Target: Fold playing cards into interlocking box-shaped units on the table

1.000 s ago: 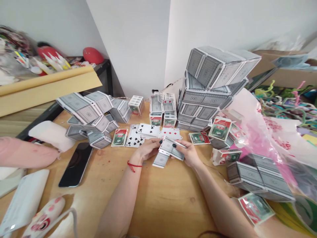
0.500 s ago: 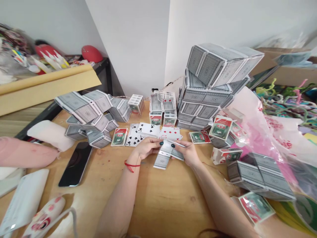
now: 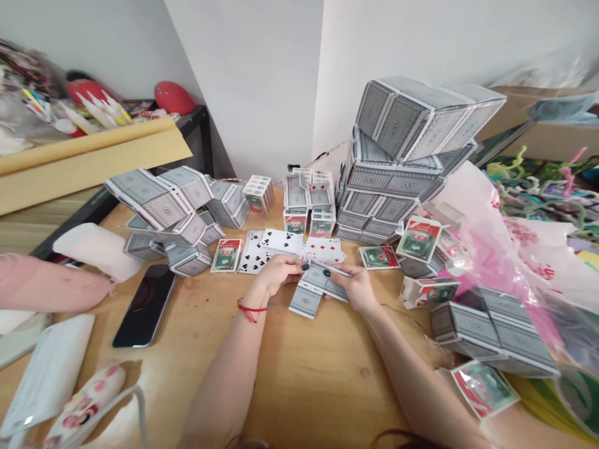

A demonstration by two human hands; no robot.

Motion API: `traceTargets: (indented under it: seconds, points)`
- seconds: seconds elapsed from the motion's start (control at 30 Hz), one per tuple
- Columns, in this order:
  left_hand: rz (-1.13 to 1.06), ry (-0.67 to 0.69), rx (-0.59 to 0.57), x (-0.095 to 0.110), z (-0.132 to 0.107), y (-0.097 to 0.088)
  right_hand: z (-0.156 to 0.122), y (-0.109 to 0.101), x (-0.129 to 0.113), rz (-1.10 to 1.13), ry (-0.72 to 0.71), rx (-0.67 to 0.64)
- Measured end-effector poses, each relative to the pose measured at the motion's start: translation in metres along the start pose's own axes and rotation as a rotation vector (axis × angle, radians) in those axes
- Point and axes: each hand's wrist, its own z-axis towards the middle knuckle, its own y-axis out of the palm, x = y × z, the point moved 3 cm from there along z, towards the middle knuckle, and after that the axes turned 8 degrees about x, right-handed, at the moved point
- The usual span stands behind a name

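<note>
Grey-backed cards (image 3: 305, 300) are held over the tabletop (image 3: 309, 374), pinched in closed fingers (image 3: 294, 269) of left hand (image 3: 277, 274) and right hand (image 3: 359, 288), apparently for steadying; loose cards (image 3: 282, 241) are laid just beyond, probably for easy reach

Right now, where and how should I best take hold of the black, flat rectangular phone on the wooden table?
Probably by both long edges of the near half of the black, flat rectangular phone, coming from your side of the wooden table. It lies flat, near end towards your side, while its far end sits close to the grey-patterned block of cards.
</note>
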Motion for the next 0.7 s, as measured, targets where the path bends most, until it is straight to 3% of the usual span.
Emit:
traceTargets:
  seconds: [0.2, 0.43, 0.7]
  points:
    - [0.135, 0.126, 0.095, -0.003, 0.005, 0.006, -0.001, 0.001, -0.003, -0.042, -0.013, 0.029]
    - [0.499, 0.407, 0.291, -0.005, 0.003, 0.013, 0.000, 0.000, -0.001, -0.038, -0.021, 0.047]
    - [0.584, 0.551, 0.356, -0.001, -0.001, 0.026, 0.002, -0.001, 0.003, 0.001, -0.006, 0.055]
